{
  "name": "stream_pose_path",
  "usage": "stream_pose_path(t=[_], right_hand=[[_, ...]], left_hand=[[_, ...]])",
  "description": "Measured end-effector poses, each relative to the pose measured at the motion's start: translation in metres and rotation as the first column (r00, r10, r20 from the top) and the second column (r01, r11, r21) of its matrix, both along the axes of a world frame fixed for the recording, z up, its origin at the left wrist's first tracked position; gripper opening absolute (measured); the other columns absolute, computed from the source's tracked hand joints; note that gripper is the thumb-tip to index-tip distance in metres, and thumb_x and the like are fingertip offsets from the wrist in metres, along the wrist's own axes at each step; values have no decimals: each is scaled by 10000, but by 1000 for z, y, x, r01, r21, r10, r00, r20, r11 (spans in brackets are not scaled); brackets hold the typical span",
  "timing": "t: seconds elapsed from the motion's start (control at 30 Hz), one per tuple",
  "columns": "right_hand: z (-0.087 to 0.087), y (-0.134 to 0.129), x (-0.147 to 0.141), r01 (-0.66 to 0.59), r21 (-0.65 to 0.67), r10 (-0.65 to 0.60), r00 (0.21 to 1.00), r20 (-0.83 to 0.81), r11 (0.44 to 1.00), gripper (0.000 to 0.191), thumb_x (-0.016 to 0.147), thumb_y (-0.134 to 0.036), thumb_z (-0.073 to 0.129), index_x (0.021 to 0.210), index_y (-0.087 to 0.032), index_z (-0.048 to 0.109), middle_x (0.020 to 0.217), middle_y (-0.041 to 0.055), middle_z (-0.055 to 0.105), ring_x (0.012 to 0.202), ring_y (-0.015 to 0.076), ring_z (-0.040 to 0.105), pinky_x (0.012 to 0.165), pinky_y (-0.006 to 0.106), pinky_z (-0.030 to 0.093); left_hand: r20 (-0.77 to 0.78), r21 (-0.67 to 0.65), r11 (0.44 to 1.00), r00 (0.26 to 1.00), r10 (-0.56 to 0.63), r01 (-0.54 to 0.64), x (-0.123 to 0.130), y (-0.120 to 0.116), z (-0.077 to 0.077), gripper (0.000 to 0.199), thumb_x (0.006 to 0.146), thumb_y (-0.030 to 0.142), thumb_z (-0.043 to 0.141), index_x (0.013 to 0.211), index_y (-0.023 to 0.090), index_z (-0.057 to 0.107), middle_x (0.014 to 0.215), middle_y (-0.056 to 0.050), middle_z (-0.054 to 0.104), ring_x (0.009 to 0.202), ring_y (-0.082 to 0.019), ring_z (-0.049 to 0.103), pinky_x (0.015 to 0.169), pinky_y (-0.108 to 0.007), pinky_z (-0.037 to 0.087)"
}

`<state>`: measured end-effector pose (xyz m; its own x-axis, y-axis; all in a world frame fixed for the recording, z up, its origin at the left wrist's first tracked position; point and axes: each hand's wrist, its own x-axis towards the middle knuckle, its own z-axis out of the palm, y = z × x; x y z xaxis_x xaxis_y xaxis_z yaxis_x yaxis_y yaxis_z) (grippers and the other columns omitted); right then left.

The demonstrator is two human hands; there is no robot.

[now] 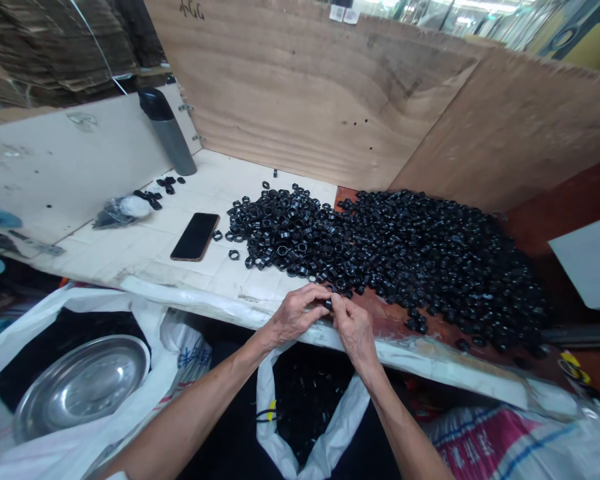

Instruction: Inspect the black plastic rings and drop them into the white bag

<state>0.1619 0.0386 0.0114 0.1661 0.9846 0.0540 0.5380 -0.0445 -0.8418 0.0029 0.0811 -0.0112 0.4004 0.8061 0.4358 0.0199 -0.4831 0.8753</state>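
A dark phone (pixel 195 237) lies flat on the pale part of the counter (pixel 145 263). Beyond it, a grey bottle with a black top (pixel 171 137) stands near the corner where a white side board (pixel 25 173) meets a tall plywood panel (pixel 300 87). Stacked cardboard (pixel 55 50) rises behind the side board. At lower left, a shiny metal basin (pixel 93 383) sits in an open white sack (pixel 27 320); a printed sack (pixel 505 443) lies at lower right.

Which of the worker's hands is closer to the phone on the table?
Left. In the picture, the left hand is right of and below the phone; the right hand is farther right, beyond the left.
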Motion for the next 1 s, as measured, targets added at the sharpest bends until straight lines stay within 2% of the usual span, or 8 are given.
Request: stream_pose_path(t=[0.1, 0.2, 0.3, 0.37, 0.5, 0.63, 0.8, 1.0], right_hand=[[-5, -3, 0, 50, 112, -42, 996, -76, 992, 311, 918, -463, 576, 921, -171, 684, 687, 11, 665, 585, 147, 620, 558, 230, 485], [-13, -6, 0, 7, 214, 22, 991, -135, 977, 296, 918, -400, 585, 1091, -172, 663, 873, 56, 701, 671, 164, 666, 636, 266, 538], [-15, -6, 2, -25, 216, 28, 1000, -14, 976, 246, 933, -375, 555, 895, -184, 707, 762, 40, 688, 603, 159, 639, 614, 267, 513], [-14, -5, 3, -18, 178, 7, 998, 64, 984, 350, 962, -378, 499, 732, -189, 683, 621, 16, 641, 555, 155, 609, 588, 259, 476], [-10, -6, 2, -21, 156, 8, 997, 82, 987, 368, 985, -377, 453, 772, -186, 685, 614, 6, 632, 611, 160, 609, 625, 253, 457], [-7, -9, 2, -53, 154, 41, 996, 79, 987, 409, 962, -404, 498, 662, -173, 652, 612, 4, 601, 576, 141, 554, 593, 245, 435], [-6, -8, 4, -28, 150, 33, 999, -30, 988, 241, 893, -382, 605, 840, -163, 692, 675, 0, 622, 573, 127, 546, 566, 229, 447], [-13, -11, -1, 12, 105, 10, 979, -204, 994, 267, 880, -382, 625, 1042, -173, 663, 714, 5, 649, 594, 136, 594, 574, 230, 477]], left_hand=[[28, -73, 997, 1000, -10, 12, 0, 0, 2, 245, 861, 166, 650, 1101, 165, 699, 1075, -105, 686, 1019, -200, 656, 899, -354, 556], [65, -133, 991, 998, 9, 0, -1, 0, 2, 263, 857, 190, 661, 1115, 157, 691, 1095, -114, 671, 1024, -206, 662, 863, -341, 574], [62, -129, 992, 998, 16, -8, -1, 0, 1, 254, 853, 190, 665, 1103, 157, 695, 1092, -112, 672, 1026, -205, 662, 859, -332, 575], [51, -125, 992, 999, 16, -10, -1, -1, 0, 258, 855, 189, 663, 1110, 162, 694, 1094, -108, 672, 1028, -202, 660, 866, -332, 573], [57, -158, 987, 998, 20, -11, 0, -1, -1, 268, 857, 190, 662, 1122, 159, 689, 1107, -114, 663, 1033, -203, 657, 867, -336, 577], [84, -180, 984, 996, 28, -13, -1, -1, 0, 265, 861, 186, 652, 1123, 161, 683, 1103, -109, 653, 1016, -197, 658, 841, -329, 587], [72, -180, 984, 997, 16, -2, -1, 0, 1, 260, 861, 187, 652, 1116, 151, 684, 1106, -117, 651, 1039, -207, 649, 857, -332, 576], [55, -256, 966, 998, -33, 46, -3, -1, 3, 249, 855, 208, 664, 1091, 135, 690, 1103, -119, 660, 1010, -210, 664, 870, -328, 564]])
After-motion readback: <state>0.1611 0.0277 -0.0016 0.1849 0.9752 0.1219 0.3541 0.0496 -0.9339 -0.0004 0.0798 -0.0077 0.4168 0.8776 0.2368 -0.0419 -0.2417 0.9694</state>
